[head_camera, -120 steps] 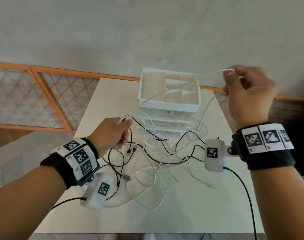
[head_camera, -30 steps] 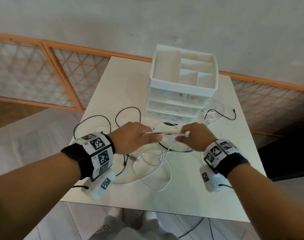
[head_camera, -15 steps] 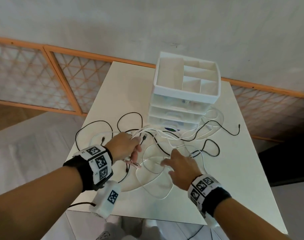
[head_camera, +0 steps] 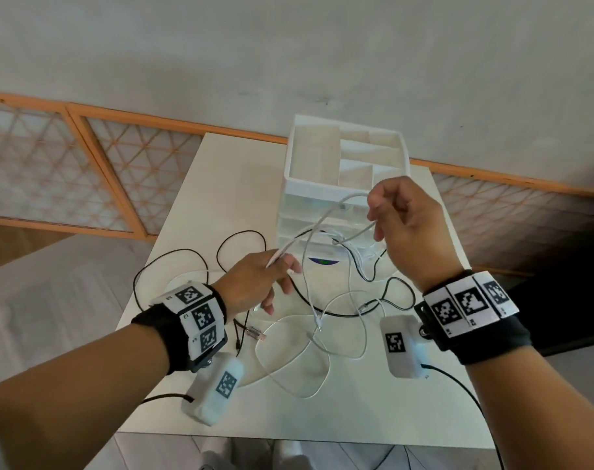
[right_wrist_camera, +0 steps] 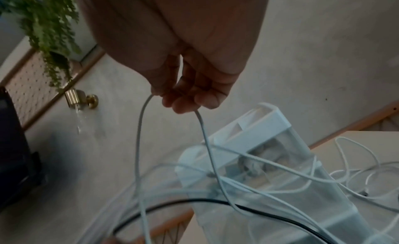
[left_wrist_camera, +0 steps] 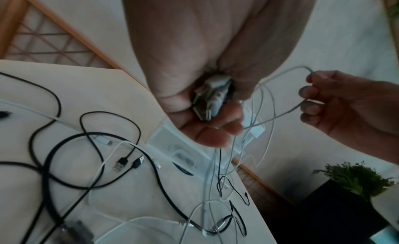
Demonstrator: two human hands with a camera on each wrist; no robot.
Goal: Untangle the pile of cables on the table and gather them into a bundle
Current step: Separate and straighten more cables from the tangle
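A tangle of white and black cables lies on the white table. My left hand hovers over the tangle's left side, gripping several cable plugs in its fist. A white cable runs up from that fist to my right hand. That hand is raised in front of the drawer unit and pinches a loop of the white cable. More white strands hang from the left fist down to the table. Black cables lie loose on the table at the left.
A white drawer unit with an open divided top tray stands at the back of the table, cables draped at its foot. An orange lattice railing runs behind. A potted plant stands beyond the table's right edge.
My right hand has risen from the table, lifting a loop of white cable in front of the drawer unit. My left hand has lifted slightly, still gripping the plugs.
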